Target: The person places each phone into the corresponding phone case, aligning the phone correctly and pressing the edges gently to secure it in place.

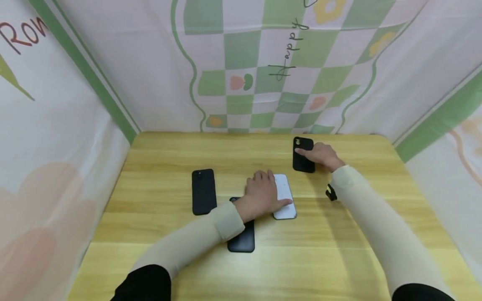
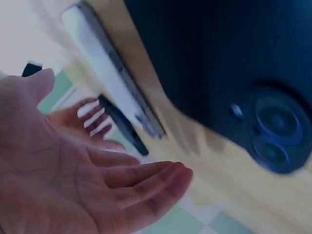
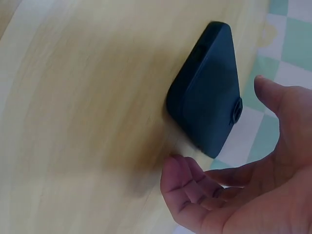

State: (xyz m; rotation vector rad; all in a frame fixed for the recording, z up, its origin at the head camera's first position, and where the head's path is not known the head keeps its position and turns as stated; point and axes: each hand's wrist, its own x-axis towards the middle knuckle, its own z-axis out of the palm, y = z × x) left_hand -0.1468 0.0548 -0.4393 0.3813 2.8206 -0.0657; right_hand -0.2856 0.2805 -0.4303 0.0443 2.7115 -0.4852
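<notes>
One half-hidden phone [image 1: 242,241] near white phone [image 1: 284,190]

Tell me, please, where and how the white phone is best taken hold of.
I'd grip the white phone across its long edges near the middle, coming from above and its left, where the left hand is; it appears to lie flat on the table, and its narrow width should suit a pinch.

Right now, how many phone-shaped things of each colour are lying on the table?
Black: 3 (left black one, front black one, back black one)
White: 1 (white one)
Total: 4
</notes>
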